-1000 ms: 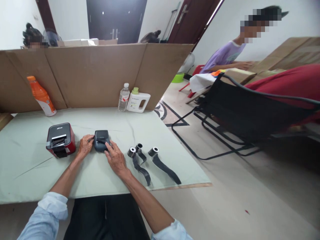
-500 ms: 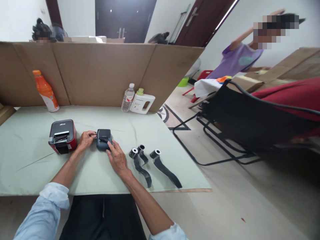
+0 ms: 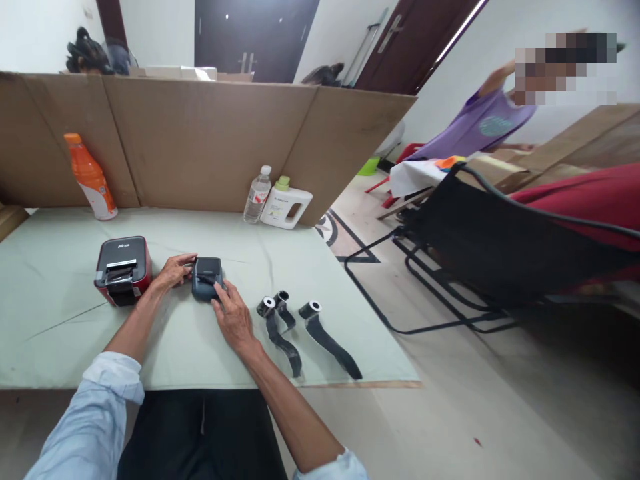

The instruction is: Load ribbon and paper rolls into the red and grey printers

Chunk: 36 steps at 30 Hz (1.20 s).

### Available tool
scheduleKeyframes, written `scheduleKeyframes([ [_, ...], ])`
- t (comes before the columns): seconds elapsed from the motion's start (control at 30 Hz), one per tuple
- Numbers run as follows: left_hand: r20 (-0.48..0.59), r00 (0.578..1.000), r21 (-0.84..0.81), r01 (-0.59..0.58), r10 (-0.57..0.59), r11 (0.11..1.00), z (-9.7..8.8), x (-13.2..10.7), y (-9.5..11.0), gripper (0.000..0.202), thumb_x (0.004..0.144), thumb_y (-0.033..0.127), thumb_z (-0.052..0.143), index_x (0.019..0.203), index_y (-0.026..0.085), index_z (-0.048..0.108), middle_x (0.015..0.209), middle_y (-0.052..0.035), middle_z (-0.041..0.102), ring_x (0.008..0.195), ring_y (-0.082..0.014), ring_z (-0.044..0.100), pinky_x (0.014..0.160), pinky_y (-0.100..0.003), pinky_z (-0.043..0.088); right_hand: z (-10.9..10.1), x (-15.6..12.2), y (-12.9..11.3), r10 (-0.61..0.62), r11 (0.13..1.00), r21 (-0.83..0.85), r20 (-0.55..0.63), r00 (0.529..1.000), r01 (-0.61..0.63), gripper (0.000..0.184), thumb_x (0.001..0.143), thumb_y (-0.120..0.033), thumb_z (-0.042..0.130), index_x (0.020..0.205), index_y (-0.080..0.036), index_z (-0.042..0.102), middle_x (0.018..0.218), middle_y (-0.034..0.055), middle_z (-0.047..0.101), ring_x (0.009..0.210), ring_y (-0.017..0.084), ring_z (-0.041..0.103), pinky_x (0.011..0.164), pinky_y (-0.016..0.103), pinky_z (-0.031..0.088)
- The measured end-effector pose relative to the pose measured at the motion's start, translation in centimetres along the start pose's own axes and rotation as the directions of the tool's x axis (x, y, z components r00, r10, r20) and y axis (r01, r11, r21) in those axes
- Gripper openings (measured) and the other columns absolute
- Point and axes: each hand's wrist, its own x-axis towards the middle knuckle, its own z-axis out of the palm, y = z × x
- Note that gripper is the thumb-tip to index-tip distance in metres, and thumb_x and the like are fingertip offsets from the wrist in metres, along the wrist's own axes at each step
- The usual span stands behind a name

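Note:
A small dark blue label printer (image 3: 207,275) lies on the pale green table (image 3: 60,333) in front of me. My left hand (image 3: 173,272) rests against its left side, fingers curled on its edge. My right hand (image 3: 231,316) sits at its near right corner, fingers pressed on the front of the casing. A black strip of tape shows at the printer's front. Three black tape rolls (image 3: 273,313) with unrolled tails lie just right of my right hand.
A red and black printer (image 3: 123,268) stands left of my left hand. An orange bottle (image 3: 90,177), a water bottle (image 3: 257,195) and a white jug (image 3: 287,207) stand along the cardboard screen (image 3: 200,143). A black folding chair (image 3: 490,240) is at the right; a person in purple is beyond it.
Both hands stay on the small printer; the left fingers have spread slightly. The view has shifted a little. The person in purple has raised an arm.

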Motion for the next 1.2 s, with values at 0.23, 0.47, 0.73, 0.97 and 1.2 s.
scheduleKeyframes([
  [0.23,0.07,0.996,-0.074,0.053,-0.048,0.996,0.0,0.2,0.6,0.075,0.067,0.004,0.065,0.142,0.015,0.066,0.14,-0.0182,0.068,0.057,-0.0075,0.06,0.039,-0.018,0.038,-0.2,0.1,-0.2,0.002,1.0,-0.009,0.019,1.0,-0.002,0.046,0.102,-0.019,0.054,0.147,-0.015,0.062,0.152,0.0221,0.056,0.134,0.03,0.062,0.113,0.044,0.054],
  [0.47,0.095,0.994,-0.055,0.06,-0.054,0.997,-0.2,0.5,0.6,0.075,0.066,0.005,0.065,0.139,0.017,0.069,0.131,-0.0143,0.072,0.058,-0.0077,0.058,0.04,-0.017,0.037,-0.2,0.1,-0.1,0.002,1.0,-0.001,0.017,1.0,-0.002,0.046,0.102,-0.018,0.055,0.148,-0.018,0.062,0.153,0.0212,0.056,0.138,0.029,0.059,0.114,0.044,0.053],
  [0.73,0.032,0.997,0.045,0.065,-0.067,0.997,0.3,1.0,0.6,0.075,0.065,0.006,0.065,0.14,0.016,0.069,0.13,-0.0149,0.073,0.054,-0.0062,0.053,0.041,-0.017,0.036,0.0,0.2,-0.2,0.018,1.0,0.01,0.005,1.0,-0.018,0.048,0.102,-0.019,0.055,0.149,-0.021,0.06,0.153,0.0188,0.056,0.139,0.029,0.058,0.115,0.047,0.053],
  [0.97,0.045,0.998,0.021,0.052,-0.053,0.998,-0.1,0.3,1.0,0.08,0.063,0.007,0.069,0.142,0.016,0.067,0.138,-0.017,0.07,0.058,-0.0076,0.058,0.041,-0.016,0.039,0.1,0.3,-0.4,0.005,1.0,-0.022,-0.011,1.0,-0.005,0.046,0.102,-0.02,0.054,0.148,-0.02,0.061,0.153,0.0186,0.057,0.139,0.029,0.059,0.116,0.047,0.052],
  [1.2,-0.016,0.998,0.079,0.062,-0.061,0.995,0.4,0.2,0.9,0.078,0.066,0.01,0.072,0.143,0.018,0.066,0.142,-0.0161,0.068,0.059,-0.0076,0.058,0.042,-0.017,0.04,0.4,0.4,-0.4,0.005,0.999,-0.036,-0.02,1.0,-0.006,0.047,0.101,-0.019,0.057,0.147,-0.021,0.062,0.151,0.0187,0.058,0.137,0.029,0.059,0.115,0.047,0.052],
])
